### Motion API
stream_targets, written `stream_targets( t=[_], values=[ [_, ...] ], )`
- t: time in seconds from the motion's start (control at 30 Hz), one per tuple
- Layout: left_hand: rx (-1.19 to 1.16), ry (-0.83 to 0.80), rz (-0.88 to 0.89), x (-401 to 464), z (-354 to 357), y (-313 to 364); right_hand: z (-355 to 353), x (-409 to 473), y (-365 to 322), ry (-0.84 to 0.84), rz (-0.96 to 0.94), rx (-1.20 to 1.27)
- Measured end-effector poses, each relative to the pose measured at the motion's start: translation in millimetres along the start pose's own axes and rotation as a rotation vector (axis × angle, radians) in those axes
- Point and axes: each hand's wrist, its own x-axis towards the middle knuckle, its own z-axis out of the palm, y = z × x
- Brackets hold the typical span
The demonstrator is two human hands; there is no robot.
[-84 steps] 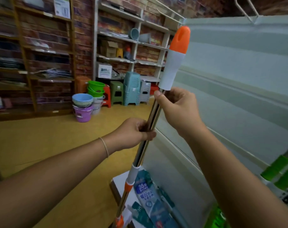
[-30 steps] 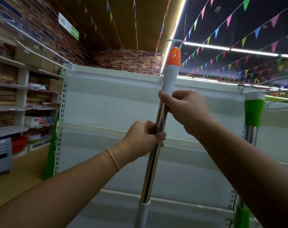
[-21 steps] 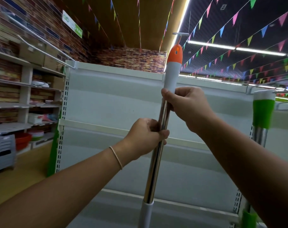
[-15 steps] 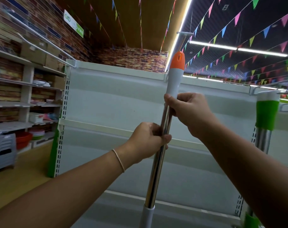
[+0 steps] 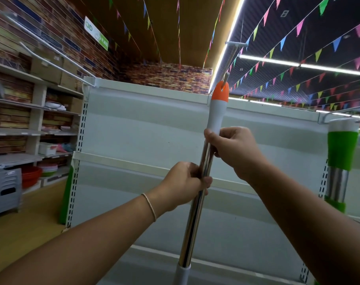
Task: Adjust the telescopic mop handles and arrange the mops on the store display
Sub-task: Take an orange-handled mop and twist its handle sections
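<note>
I hold a mop handle (image 5: 195, 214) nearly upright in front of a white display panel (image 5: 146, 130). It is a shiny steel tube with a white grip and an orange cap (image 5: 220, 91). A metal display hook (image 5: 230, 58) passes through the hole in the cap. My left hand (image 5: 185, 182) is wrapped around the steel tube. My right hand (image 5: 234, 149) grips it higher, at the base of the white grip. A second mop handle with a green grip (image 5: 341, 151) hangs at the right. The mop heads are out of view.
The white shelving unit has perforated uprights (image 5: 80, 128) and another hook (image 5: 339, 114) at its top right. Wall shelves (image 5: 21, 132) at the left hold boxes and basins. A grey plastic stool (image 5: 4, 190) stands on the yellow floor. Bunting hangs from the ceiling.
I looked up from the floor to the top of the display. The orange cap, below the hook half a second ago, now has the hook through its hole. Both hands kept their grip.
</note>
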Motion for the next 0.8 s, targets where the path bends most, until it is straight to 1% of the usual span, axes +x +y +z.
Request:
stream_targets(
  t=[0.2, 0.33, 0.5, 0.8],
  values=[
    [-0.032, -0.004, -0.014, 17, 3, -16, 3, 20, 13, -0.007, 0.083, -0.014],
    [-0.098, 0.02, -0.028, 30, 8, -30, 6, 34, 25, -0.005, 0.116, -0.022],
    [-0.139, 0.015, -0.076, 49, 19, -43, 10, 51, 41, 0.003, 0.153, -0.027],
    [-0.061, 0.036, -0.098, 75, 27, -53, 15, 78, 64, 0.017, 0.178, -0.038]
  ],
)
